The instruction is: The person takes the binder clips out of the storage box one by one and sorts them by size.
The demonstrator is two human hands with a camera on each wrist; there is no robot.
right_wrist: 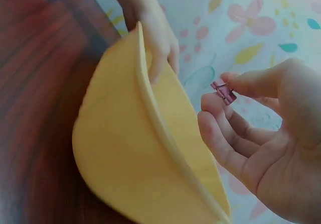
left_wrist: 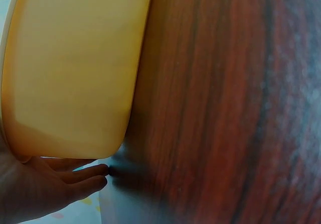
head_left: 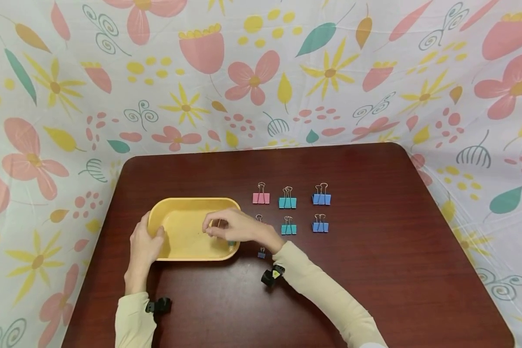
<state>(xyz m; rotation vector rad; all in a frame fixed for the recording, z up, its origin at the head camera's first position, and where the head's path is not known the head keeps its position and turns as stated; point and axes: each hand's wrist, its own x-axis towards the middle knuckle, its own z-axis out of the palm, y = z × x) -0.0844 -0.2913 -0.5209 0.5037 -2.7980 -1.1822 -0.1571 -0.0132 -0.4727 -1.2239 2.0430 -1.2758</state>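
Observation:
My left hand (head_left: 145, 244) grips the left end of a yellow tray (head_left: 191, 258), thumb over the rim and fingers outside. Over the tray, my right hand (head_left: 235, 226) pinches a small pink binder clip (right_wrist: 224, 92) between thumb and fingertips, seen clearly in the right wrist view. Beneath that hand, something teal (head_left: 232, 244) shows at the tray's right end, mostly hidden. In the left wrist view, the fingers (left_wrist: 83, 181) lie against the outside of the tray's end.
Right of the tray stand a pink binder clip (head_left: 261, 198), teal clips (head_left: 287, 202) (head_left: 289, 229) and blue clips (head_left: 321, 199) (head_left: 320, 226). A small dark blue clip (head_left: 261, 254) lies nearer; another clip (head_left: 259, 218) is partly hidden by the right wrist. Flowered cloth (head_left: 252, 82) hangs behind the table.

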